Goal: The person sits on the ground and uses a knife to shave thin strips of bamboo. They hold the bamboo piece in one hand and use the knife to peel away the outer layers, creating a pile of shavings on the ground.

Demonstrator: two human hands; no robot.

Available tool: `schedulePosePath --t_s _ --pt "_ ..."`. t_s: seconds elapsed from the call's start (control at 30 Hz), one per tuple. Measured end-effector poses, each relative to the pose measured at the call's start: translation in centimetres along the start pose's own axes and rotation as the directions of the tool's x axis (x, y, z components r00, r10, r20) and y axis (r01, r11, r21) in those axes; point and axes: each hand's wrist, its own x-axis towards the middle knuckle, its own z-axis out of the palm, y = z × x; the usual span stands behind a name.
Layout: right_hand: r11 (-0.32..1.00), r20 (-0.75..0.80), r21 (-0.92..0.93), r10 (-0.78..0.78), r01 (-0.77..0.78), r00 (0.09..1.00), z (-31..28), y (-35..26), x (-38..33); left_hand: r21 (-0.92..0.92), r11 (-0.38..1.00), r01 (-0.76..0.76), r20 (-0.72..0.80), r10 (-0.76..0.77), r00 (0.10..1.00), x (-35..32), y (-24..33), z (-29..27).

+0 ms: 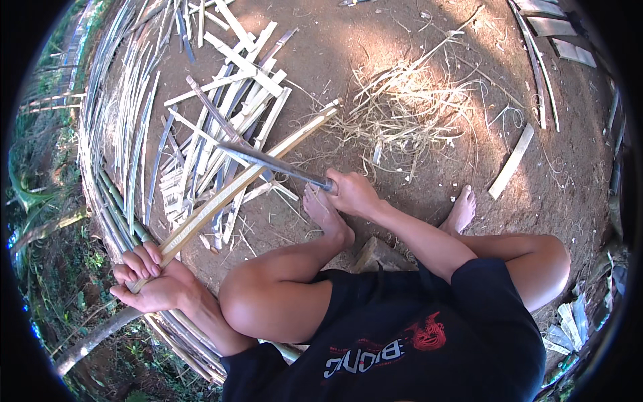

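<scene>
My left hand [153, 280] is closed round the near end of a long, pale split bamboo strip [201, 218]. The strip slants up and away to the right, its far end raised near a heap of shavings. In my right hand [353, 194] is the handle of a long knife [281, 165], gripped in a fist. Its dark blade points left and crosses the strip about midway, seemingly resting against it. Whether the edge cuts into the bamboo cannot be made out.
Split bamboo pieces [248, 107] lie piled at the far left, beside long thin strips [127, 114]. Curly shavings [415, 107] cover the ground ahead. A flat bamboo piece [512, 161] lies right of my feet. A wooden block [382, 254] stands between my legs. Poles [114, 208] edge the left side.
</scene>
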Motion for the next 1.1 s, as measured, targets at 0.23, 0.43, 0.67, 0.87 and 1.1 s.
schedulePosePath --t_s 0.23,0.43,0.67,0.87,1.1 --pt "0.917 -0.098 -0.05 0.39 -0.396 0.915 -0.7 9.2 3.6 0.017 1.0 0.0 0.02 0.0 1.0 0.6 -0.7 0.7" --pt "0.954 -0.075 -0.07 0.286 -0.291 0.955 1.3 8.5 1.3 0.033 0.999 0.014 -0.012 -0.014 1.0 1.2 -0.8 0.6" --pt "0.897 -0.062 -0.031 0.438 -0.44 0.897 -1.5 8.9 1.9 0.125 0.992 -0.03 -0.18 0.053 0.982 2.1 -2.2 1.2" --pt "0.843 -0.042 -0.059 0.533 -0.534 0.845 -0.5 10.2 1.6 0.266 0.964 -0.032 -0.323 0.12 0.939 3.7 -2.1 1.4" --pt "0.796 -0.078 -0.064 0.597 -0.601 0.799 0.1 12.1 1.4 0.284 0.958 0.043 -0.509 0.113 0.854 6.1 -3.8 2.4"
